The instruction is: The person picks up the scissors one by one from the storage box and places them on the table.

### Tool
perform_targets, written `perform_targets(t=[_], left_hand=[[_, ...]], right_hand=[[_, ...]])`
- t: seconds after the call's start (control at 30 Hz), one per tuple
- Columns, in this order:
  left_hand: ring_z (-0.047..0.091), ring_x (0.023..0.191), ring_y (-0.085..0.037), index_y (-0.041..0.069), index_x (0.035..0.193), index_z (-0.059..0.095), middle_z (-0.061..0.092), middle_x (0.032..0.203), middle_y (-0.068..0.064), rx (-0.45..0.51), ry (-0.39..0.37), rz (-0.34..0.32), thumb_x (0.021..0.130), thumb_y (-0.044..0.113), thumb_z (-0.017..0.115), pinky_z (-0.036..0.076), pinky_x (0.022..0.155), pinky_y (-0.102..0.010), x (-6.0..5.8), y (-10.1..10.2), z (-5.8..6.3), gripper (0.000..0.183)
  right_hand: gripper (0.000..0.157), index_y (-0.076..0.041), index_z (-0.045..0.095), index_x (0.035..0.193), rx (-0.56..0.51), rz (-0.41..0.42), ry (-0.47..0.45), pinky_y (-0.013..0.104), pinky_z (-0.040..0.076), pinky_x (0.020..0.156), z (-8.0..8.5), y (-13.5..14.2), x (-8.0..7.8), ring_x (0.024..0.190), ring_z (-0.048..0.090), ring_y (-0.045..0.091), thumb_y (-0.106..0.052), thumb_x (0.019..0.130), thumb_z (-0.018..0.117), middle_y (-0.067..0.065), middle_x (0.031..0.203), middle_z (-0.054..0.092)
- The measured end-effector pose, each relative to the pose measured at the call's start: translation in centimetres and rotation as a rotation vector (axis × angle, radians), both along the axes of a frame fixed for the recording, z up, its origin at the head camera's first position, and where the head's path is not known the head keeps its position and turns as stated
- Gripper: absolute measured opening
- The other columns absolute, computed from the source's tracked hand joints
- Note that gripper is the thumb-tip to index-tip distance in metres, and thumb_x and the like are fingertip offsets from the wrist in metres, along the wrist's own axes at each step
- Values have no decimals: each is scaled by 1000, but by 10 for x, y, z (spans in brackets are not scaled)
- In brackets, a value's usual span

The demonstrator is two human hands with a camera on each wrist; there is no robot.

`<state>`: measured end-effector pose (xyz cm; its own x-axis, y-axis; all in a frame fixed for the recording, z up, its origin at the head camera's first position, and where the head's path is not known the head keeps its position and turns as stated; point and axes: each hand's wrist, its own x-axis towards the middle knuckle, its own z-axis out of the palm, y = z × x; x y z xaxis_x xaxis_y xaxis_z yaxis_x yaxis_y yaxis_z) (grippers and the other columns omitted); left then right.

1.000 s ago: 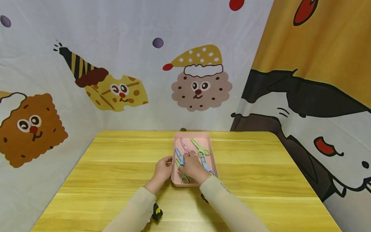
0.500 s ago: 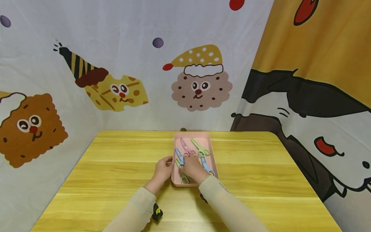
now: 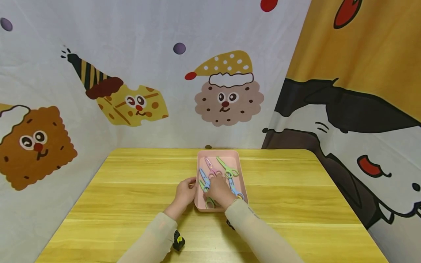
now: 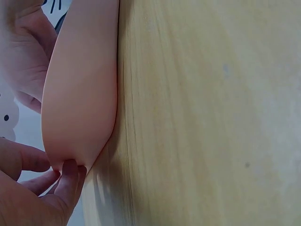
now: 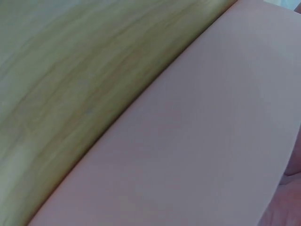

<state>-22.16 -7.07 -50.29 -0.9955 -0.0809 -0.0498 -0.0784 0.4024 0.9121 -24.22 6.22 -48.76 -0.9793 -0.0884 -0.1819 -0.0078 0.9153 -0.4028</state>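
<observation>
A pink tray (image 3: 234,155) lies lengthwise on the table with several pairs of children's scissors in it. Pink scissors (image 3: 209,163) and green scissors (image 3: 227,168) are at its far end, blue scissors (image 3: 232,188) along the right side. Blue scissors (image 3: 204,175) and green scissors (image 3: 209,202) lie on the left. My right hand (image 3: 221,190) reaches down among them, and its fingertips are hidden from the head view. On the tray's left side my left hand (image 3: 185,191) holds the outer wall; in the left wrist view its bent fingers (image 4: 69,176) touch the wall.
The wooden table (image 3: 141,175) extends to both sides of the tray. Behind it hangs a white curtain (image 3: 144,29) with cartoon figures, with a yellow one (image 3: 378,54) at the right. A black wrist camera (image 3: 178,241) sits under the left sleeve.
My right hand has shifted very slightly inside the tray, its thumb drawing back from the left blue scissors. My left hand and the tray have hardly moved.
</observation>
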Motion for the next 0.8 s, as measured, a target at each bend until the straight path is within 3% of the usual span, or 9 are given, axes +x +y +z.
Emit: perform_targets(t=[0.37, 0.63, 0.8], left_hand=[[65, 100, -30, -8, 122, 59, 64, 115, -22, -3, -2, 8, 87, -2, 55, 57, 80, -33, 0, 2, 0, 35], [64, 100, -29, -7, 123, 58, 63, 116, -22, -8, -13, 9, 88, -1, 54, 57, 80, -33, 0, 2, 1, 36], [64, 101, -30, -8, 123, 57, 63, 116, -23, -2, -18, 7, 88, -1, 54, 57, 80, -33, -1, 1, 0, 36]], right_hand=[[75, -3, 57, 121, -18, -35, -23, 44, 48, 87, 0, -1, 1, 110, 43, 34, -28, 58, 89, 19, 124, 43], [71, -4, 59, 116, -43, -35, -25, 46, 47, 84, 3, 2, 2, 107, 42, 38, -24, 54, 88, 19, 119, 45], [59, -6, 61, 104, -55, -14, -2, 46, 47, 85, 9, 5, 3, 104, 45, 37, -22, 53, 87, 18, 115, 47]])
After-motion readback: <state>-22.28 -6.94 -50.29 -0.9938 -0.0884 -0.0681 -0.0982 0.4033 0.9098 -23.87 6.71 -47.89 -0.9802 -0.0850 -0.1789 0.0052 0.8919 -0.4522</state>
